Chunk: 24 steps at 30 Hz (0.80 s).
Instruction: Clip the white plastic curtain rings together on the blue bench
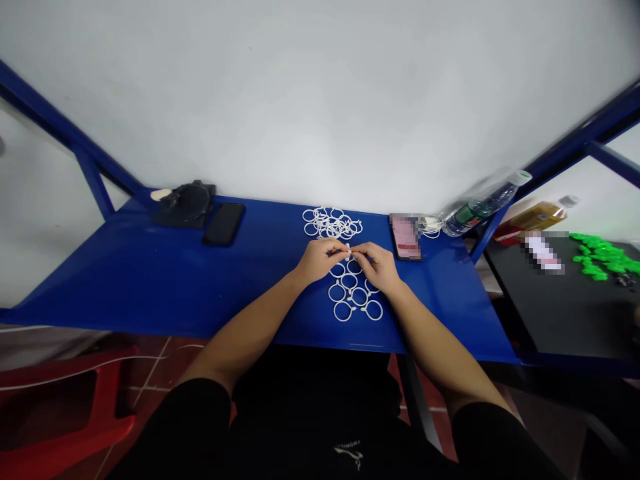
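My left hand (320,260) and my right hand (379,267) meet over the blue table, fingertips pinched together. Between them they hold a white plastic ring (347,256), seen nearly edge-on and mostly covered by the fingers. Under and in front of the hands, several white rings with small tabs lie flat and spread out, one of them a ring (343,311) close to the front edge. My right hand partly hides a few of these. Just beyond the hands is a tangled pile of white rings (333,224).
On the blue table (150,280) lie a black phone (224,225) and a black bag (187,205) to the left. A lit phone (406,237), white cable (431,225) and plastic bottle (470,215) are at the right. Green pieces (605,255) lie on a black table beside it.
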### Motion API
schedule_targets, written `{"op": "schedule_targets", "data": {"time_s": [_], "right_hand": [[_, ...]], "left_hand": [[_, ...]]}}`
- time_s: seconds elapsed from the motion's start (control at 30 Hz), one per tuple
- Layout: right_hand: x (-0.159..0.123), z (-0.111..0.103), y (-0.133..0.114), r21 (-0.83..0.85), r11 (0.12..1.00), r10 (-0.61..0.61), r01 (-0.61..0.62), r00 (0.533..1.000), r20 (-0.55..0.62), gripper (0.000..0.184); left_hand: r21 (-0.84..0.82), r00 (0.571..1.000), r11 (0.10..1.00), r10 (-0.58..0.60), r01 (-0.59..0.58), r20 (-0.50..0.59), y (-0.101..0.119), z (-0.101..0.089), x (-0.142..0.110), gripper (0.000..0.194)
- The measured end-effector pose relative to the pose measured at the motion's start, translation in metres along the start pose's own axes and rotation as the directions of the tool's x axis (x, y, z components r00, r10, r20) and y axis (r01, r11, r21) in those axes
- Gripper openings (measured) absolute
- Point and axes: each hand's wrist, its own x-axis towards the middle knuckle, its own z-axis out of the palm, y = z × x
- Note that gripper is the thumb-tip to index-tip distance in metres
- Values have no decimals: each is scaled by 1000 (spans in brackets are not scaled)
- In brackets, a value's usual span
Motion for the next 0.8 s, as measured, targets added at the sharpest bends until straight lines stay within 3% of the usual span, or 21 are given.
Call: {"op": "schedule_targets", "data": {"time_s": [0.2, 0.4, 0.6, 0.73, 0.8], "right_hand": [[-2, 5, 2, -12, 1000, 6, -6, 1000, -7, 21], [-1, 10, 2, 3, 999, 50, -49, 998, -45, 23], [3, 2, 9, -109, 994, 34, -32, 999, 22, 21], [4, 1, 13, -130, 991, 17, -10, 998, 52, 16], [4, 4, 14, -111, 993, -34, 48, 992, 122, 21]], "left_hand": [[-76, 1000, 997, -2, 3, 14, 1, 2, -1, 13], [-20, 1000, 1000, -8, 8, -11, -3, 6, -2, 10], [149, 993, 988, 19, -36, 116, -6, 6, -2, 13], [346, 999, 938, -45, 34, 24, -16, -6, 2, 15], [406, 996, 910, -68, 83, -52, -22, -15, 5, 15]]}}
